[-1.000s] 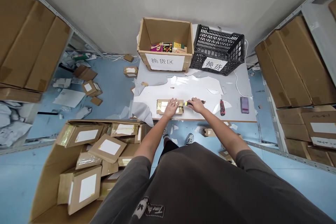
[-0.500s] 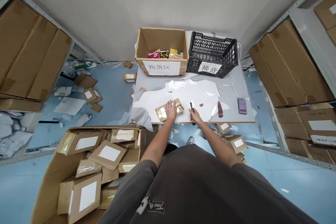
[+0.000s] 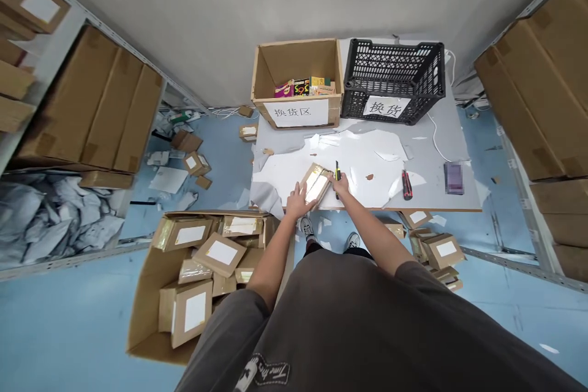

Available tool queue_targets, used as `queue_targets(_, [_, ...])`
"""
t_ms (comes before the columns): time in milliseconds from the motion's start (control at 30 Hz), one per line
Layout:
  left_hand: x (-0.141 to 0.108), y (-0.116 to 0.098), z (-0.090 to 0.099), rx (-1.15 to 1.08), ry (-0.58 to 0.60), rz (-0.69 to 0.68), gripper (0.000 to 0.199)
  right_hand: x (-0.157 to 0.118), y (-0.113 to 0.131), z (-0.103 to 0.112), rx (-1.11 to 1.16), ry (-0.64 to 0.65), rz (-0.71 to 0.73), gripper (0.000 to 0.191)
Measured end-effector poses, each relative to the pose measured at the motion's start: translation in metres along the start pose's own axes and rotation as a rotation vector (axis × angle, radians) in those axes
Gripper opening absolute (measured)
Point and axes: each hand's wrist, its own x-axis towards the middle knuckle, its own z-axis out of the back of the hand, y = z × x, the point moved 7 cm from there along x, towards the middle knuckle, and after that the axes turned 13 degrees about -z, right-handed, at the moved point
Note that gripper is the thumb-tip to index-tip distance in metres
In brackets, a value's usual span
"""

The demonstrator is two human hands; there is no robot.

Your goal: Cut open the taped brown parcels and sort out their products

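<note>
A small taped cardboard package (image 3: 316,180) lies at a slant near the table's front edge, a white label on its top. My left hand (image 3: 297,201) rests at its lower left corner with the fingers spread. In my right hand (image 3: 340,185) is a black and yellow utility knife (image 3: 337,173), its tip pointing to the back of the table. The fingers of that hand are wrapped round the knife, beside the package's right end. A red and black tool (image 3: 407,185) lies further right on the table.
At the table's back stand an open carton (image 3: 296,113) with small colourful boxes and a black plastic crate (image 3: 395,82). A phone (image 3: 454,178) lies at the right. Paper scraps litter the table (image 3: 432,199). A big carton (image 3: 142,312) of packages stands at the lower left.
The package has turned from nearly level to a steep slant, and my left hand has moved from its top to its lower left corner. My right hand has come close to the package. The view has shifted.
</note>
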Motion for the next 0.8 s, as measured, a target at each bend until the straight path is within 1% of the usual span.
queue_targets(67, [-0.004, -0.009, -0.012, -0.095, -0.035, 0.009, 0.101, 0.009, 0.013, -0.001, 0.003, -0.029, -0.027, 0.048])
queue_targets(133, [-0.006, -0.019, -0.021, -0.182, -0.064, -0.002, 0.103, 0.015, 0.023, 0.001, 0.05, -0.03, -0.056, 0.046])
queue_targets(233, [-0.011, -0.031, -0.028, -0.238, -0.137, -0.018, 0.115, 0.011, 0.026, 0.007, 0.156, 0.057, -0.068, 0.046])
queue_targets(300, [-0.011, -0.039, -0.032, -0.253, -0.201, 0.005, 0.121, 0.0, 0.017, 0.01, 0.209, 0.127, -0.068, 0.049])
queue_targets(400, [-0.003, -0.053, -0.041, -0.299, -0.276, 0.111, 0.128, -0.021, -0.009, 0.011, 0.22, 0.184, -0.111, 0.053])
queue_targets(467, [0.006, -0.063, -0.046, -0.335, -0.325, 0.191, 0.133, -0.032, -0.021, 0.011, 0.227, 0.179, -0.129, 0.056])
queue_targets(533, [0.014, -0.07, -0.049, -0.366, -0.352, 0.248, 0.137, -0.037, -0.025, 0.011, 0.226, 0.186, -0.133, 0.06])
queue_targets(633, [0.02, -0.068, -0.049, -0.39, -0.344, 0.271, 0.135, -0.038, -0.016, 0.012, 0.205, 0.255, -0.117, 0.062])
queue_targets(733, [0.02, -0.055, -0.042, -0.418, -0.347, 0.25, 0.132, -0.039, -0.006, 0.013, 0.204, 0.3, -0.09, 0.06])
queue_targets(800, [0.018, -0.044, -0.038, -0.46, -0.359, 0.238, 0.133, -0.041, -0.005, 0.01, 0.207, 0.305, -0.096, 0.059])
